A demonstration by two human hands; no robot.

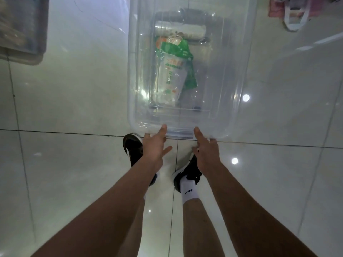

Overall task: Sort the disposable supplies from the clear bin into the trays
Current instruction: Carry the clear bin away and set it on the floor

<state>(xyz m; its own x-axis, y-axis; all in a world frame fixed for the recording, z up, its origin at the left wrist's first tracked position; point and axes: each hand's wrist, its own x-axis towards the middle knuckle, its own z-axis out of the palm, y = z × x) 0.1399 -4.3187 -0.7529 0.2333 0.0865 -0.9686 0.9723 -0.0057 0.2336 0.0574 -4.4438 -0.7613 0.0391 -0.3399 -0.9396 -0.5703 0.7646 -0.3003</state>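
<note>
Down at the near rim of the clear bin (193, 115) we have both hands: our left hand (155, 145) lies with straight fingers on the rim's left part, thumb spread off to the side, and our right hand (206, 147) reaches the rim just beside it, index finger stretched along the plastic. Whether the other fingers hook under the edge we cannot tell; neither hand clearly clasps anything.

Beyond our fingertips, inside the bin, lies a green and white plastic bag (173, 71) with printing too blurred to read, and past that a white roll-like bundle (182, 31) against the far wall. Directly beneath our wrists stand our black shoes (132, 147) with white socks (189, 191); the sock carries a small dark swoosh-like mark.

Well off to the left of our left hand sits a grey tray (24, 28) on the glossy tiled floor (74, 164). Far right of our right hand, a pink and white bag (297, 13) rests at the frame's edge.
</note>
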